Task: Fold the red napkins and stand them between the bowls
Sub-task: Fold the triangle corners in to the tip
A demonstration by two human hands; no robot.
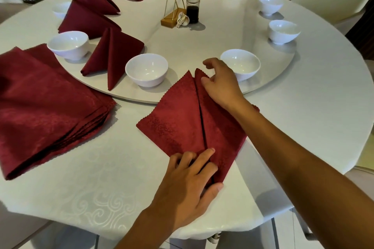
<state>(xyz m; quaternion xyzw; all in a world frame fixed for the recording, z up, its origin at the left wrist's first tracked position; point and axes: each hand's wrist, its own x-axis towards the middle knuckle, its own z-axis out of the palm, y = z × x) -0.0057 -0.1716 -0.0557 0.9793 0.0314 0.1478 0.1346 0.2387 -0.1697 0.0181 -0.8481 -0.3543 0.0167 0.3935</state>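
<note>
Centre frame, the red napkin (182,119) lies flat on the tablecloth (81,178), two flaps meeting at a middle seam; the left hand (190,184) presses its lower point with straight fingers, the right hand (220,84) pinches the upper tip. Light, limp cloth that looks crease-holding: best gripped at corners and folds, near the bowl (240,64)

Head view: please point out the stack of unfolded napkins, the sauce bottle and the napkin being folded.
stack of unfolded napkins (46,105), head view, top cloth
sauce bottle (192,4), head view, glass body
napkin being folded (174,115), head view, left flap
</note>
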